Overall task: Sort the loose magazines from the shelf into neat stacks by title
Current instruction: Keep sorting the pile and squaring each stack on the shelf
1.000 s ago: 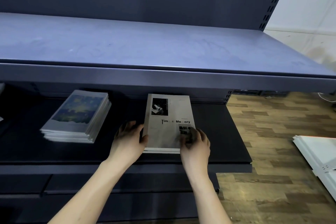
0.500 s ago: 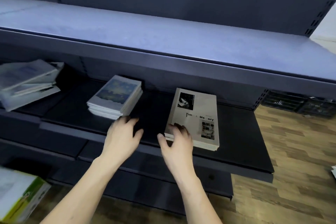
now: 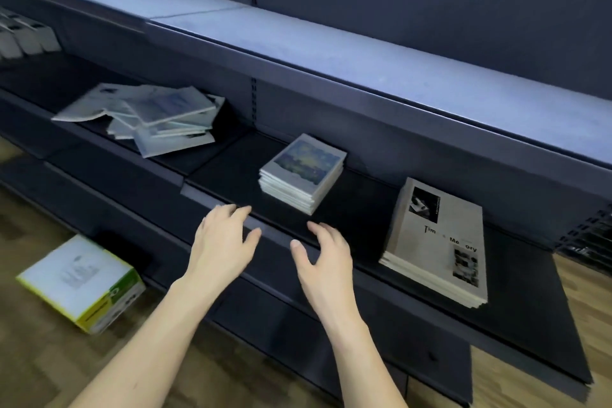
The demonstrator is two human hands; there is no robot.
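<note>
On the dark lower shelf [image 3: 231, 175] lie three groups of magazines. A messy loose pile of magazines [image 3: 155, 119] sits at the left. A neat stack with a blue-and-yellow painted cover [image 3: 303, 172] stands in the middle. A grey stack titled "Time Memory" [image 3: 437, 242] lies at the right. My left hand [image 3: 225, 242] and my right hand [image 3: 326, 258] hover empty over the shelf's front edge, fingers relaxed, between the middle stack and me.
A wide blue-grey upper shelf [image 3: 364, 53] overhangs the lower one. A white and green-yellow cardboard box [image 3: 82, 285] lies on the wooden floor at the left. Pale boxes [image 3: 23, 40] stand on the far left shelf. Another dark shelf sits below.
Both hands let go of the "Time Memory" stack and drew back to the left. The view swung left, bringing the loose pile and the floor box into sight.
</note>
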